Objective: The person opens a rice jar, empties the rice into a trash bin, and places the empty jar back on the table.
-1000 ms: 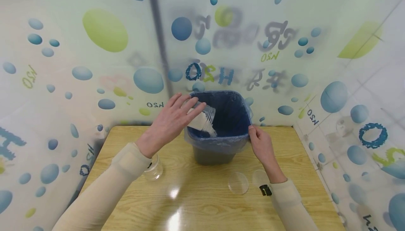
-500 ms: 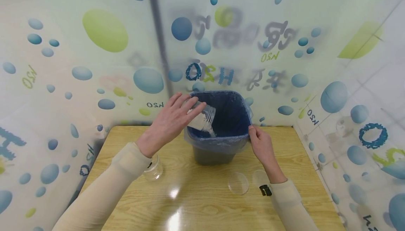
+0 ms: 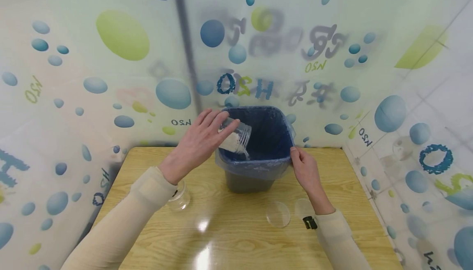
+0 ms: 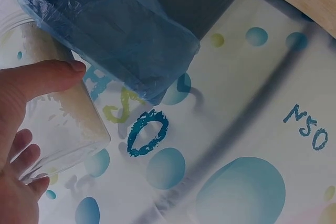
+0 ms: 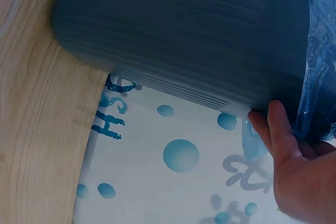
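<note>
In the head view my left hand [image 3: 199, 142] holds a clear jar [image 3: 236, 136] tipped on its side, its mouth over the bin's near left rim. White grainy stuff [image 3: 230, 142] lies along the jar's lower side and spills from the mouth into the bin. The left wrist view shows my thumb [image 4: 55, 74] across the jar's side and my fingers around it. The dark grey bin [image 3: 249, 181] stands upright, lined with a blue plastic bag [image 3: 255, 169] folded over the rim. My right hand [image 3: 306, 169] grips the bin's right rim and the bag; its fingers [image 5: 281, 124] lie against the outer wall.
A second clear jar [image 3: 179, 200] stands on the wooden table [image 3: 229, 241] under my left wrist. Two round clear lids lie flat in front of the bin, one lid [image 3: 278, 214] beside the other near my right wrist. A printed curtain [image 3: 258, 56] hangs behind.
White stuff keeps sliding out of the tilted jar, leaving less inside, and the stream at its mouth has thinned. Both hands stay nearly in place.
</note>
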Motion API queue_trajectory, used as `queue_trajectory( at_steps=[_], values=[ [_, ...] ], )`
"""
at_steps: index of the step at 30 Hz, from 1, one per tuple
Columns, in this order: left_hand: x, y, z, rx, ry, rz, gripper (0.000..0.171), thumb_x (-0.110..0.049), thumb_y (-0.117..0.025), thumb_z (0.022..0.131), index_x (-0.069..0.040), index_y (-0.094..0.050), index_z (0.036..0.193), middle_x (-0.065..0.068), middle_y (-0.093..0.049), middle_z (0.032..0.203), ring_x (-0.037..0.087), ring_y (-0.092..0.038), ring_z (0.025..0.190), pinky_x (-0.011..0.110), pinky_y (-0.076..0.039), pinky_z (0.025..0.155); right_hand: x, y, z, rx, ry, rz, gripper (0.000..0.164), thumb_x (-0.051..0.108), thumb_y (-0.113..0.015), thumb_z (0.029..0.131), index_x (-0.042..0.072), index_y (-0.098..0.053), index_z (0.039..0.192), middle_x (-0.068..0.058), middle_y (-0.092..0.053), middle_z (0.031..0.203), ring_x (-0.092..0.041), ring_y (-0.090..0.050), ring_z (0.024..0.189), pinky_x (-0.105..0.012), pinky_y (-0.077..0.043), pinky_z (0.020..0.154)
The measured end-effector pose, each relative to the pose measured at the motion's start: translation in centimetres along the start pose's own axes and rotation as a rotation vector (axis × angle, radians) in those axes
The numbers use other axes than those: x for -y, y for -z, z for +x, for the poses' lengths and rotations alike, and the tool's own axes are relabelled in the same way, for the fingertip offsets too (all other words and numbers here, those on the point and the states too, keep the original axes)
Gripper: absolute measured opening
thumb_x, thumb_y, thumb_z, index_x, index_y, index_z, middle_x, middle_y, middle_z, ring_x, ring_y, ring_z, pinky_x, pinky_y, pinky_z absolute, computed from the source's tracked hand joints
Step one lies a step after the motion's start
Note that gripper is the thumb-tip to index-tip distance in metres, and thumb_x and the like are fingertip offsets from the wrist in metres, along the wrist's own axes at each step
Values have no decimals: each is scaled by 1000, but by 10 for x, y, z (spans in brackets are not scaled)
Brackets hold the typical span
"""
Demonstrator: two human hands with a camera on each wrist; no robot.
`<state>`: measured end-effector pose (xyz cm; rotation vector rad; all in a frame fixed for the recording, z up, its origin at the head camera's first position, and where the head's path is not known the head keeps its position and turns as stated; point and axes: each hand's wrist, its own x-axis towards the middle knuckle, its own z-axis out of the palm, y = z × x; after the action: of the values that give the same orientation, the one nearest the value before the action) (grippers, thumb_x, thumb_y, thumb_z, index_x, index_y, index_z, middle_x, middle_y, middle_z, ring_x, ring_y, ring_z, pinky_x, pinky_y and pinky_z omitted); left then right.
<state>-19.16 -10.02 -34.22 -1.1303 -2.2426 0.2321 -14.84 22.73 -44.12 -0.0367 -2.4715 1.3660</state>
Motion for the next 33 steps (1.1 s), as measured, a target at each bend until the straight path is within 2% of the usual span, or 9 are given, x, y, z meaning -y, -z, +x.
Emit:
queue_trajectory(
  at_steps=[9, 16, 27, 33],
  values=[
    [1, 0, 1, -28, -5, -6, 67, 7, -68, 92, -11, -47, 154, 23, -50, 139, 39, -47, 128, 54, -34, 117, 2, 0, -1, 5, -11, -3, 45, 38, -45, 110, 10, -49, 74, 3, -41, 65, -18, -41, 62, -30, -31, 58],
    [1, -1, 1, 12, 18, -20, 68, 2, -68, 94, -11, -44, 156, 22, -50, 141, 40, -46, 128, 53, -31, 119, 2, 0, -1, 5, -17, -12, 45, 37, -45, 110, 10, -49, 74, 3, -41, 65, -19, -42, 63, -30, -32, 58],
    [1, -1, 1, 23, 40, -41, 73, -2, -68, 96, -13, -37, 161, 20, -51, 139, 39, -47, 124, 53, -33, 117, 2, 0, -2, 11, -26, 8, 45, 39, -45, 110, 11, -49, 75, 2, -42, 66, -16, -41, 60, -29, -32, 57],
    [0, -2, 1, 0, 38, -31, 65, -2, -70, 93, -9, -47, 153, 21, -53, 137, 40, -48, 123, 54, -35, 115, 2, 0, -2, 12, -24, 7, 45, 39, -45, 110, 11, -49, 75, 2, -42, 66, -17, -42, 61, -30, -33, 57]
  ],
)
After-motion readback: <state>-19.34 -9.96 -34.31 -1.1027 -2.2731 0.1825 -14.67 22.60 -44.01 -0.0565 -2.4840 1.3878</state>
